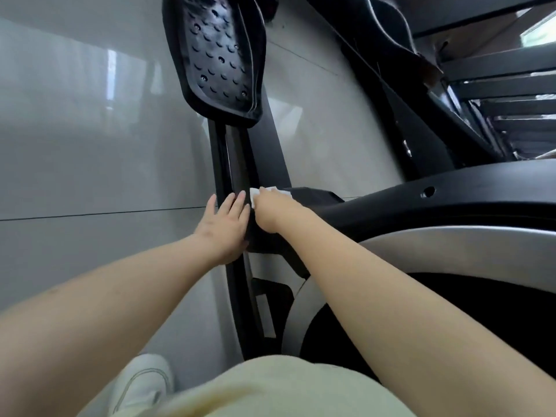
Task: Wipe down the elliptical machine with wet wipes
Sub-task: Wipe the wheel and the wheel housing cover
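Observation:
The black elliptical machine fills the right side, with its silver-rimmed flywheel housing [451, 245] at the right and a studded black pedal [216, 55] at the top centre. A black pedal arm [237, 158] runs down from the pedal. My left hand [225, 227] rests flat on this arm, fingers straight. My right hand [273, 212] grips a white wet wipe [255, 195] and presses it against the arm just right of my left fingers. Most of the wipe is hidden under my hand.
Glossy grey floor tiles [90, 145] lie to the left of the machine. Black stair treads [511, 85] rise at the upper right. My white shoe [144, 383] and pale trouser leg [270, 392] show at the bottom.

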